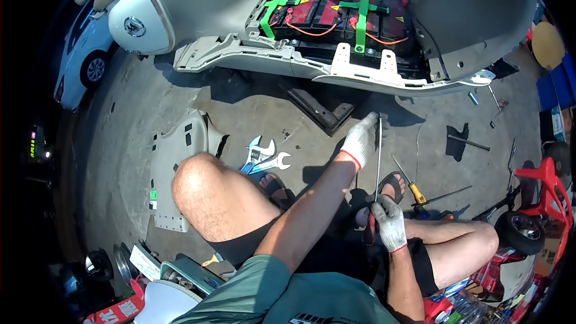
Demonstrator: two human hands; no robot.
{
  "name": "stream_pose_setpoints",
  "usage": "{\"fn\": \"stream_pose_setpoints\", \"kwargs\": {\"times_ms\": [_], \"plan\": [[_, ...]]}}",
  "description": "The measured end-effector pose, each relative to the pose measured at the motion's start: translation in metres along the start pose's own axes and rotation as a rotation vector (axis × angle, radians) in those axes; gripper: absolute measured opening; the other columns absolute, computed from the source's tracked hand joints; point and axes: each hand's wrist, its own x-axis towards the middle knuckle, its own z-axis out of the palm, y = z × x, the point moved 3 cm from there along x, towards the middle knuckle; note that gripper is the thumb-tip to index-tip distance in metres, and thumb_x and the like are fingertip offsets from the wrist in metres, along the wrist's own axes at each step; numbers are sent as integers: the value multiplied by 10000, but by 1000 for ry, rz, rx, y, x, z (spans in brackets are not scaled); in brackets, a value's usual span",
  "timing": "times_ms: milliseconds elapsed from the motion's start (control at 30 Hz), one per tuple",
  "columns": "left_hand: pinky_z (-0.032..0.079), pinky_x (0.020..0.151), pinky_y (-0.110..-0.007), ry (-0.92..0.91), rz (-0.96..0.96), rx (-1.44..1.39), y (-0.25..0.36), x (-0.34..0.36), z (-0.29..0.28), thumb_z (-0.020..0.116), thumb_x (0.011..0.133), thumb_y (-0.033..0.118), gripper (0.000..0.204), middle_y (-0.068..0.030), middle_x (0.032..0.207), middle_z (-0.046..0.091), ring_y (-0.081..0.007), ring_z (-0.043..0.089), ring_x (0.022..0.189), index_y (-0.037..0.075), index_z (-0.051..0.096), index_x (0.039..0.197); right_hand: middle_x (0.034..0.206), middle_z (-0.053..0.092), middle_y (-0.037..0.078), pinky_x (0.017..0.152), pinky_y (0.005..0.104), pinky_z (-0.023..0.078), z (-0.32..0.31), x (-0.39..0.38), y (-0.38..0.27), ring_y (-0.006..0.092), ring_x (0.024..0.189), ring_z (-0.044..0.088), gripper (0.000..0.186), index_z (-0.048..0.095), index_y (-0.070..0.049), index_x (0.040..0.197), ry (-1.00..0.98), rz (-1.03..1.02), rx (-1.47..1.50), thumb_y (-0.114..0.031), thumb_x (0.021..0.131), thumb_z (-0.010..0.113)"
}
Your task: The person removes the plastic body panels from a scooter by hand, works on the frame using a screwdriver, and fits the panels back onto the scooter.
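- Head view: the right hand (390,222) is holding a long-shafted tool (378,162), fingers wrapped around its near end.
- It is pointing toward the left hand (362,137), whose finger opening I cannot tell.
- Supporting both ends should be helping control.

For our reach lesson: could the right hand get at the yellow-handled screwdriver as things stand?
Probably yes: the yellow-handled screwdriver lies uncovered on the floor nearby, but the right hand holds a long-shafted tool.
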Motion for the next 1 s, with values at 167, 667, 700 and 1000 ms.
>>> {"fn": "stream_pose_setpoints", "kwargs": {"times_ms": [167,667,700,1000], "plan": [[495,841,-380,-131,-1,-25,1,12,-22,499,1026,262,273,-110,1064,674,-227,623,933,30,624,1094,915,696,131,803,341,510,0,0,-15,229,866,666,217,668,-1,1076,34,2,20,-102,921,554],[528,651,-319,58,-83,570,-37,5,25,433,1057,278,314,-39,939,643,-173,602,753,69,579,1239,1008,689,192,833,472,513,-10,11,36,398,983,640,283,655,-91,1054,238,173,89,-320,911,569],[524,644,-318,81,-60,613,-34,8,23,438,1056,275,299,-35,919,639,-171,594,738,72,587,1217,1022,691,187,847,472,512,-6,12,39,391,1002,642,290,652,-97,1063,259,218,129,-327,903,577],[527,553,-339,222,-2,741,-28,28,25,416,1063,241,262,-69,823,645,-210,600,627,58,598,1108,945,675,231,781,505,498,26,7,76,428,923,645,288,590,-84,1081,247,446,307,-281,871,595]]}}
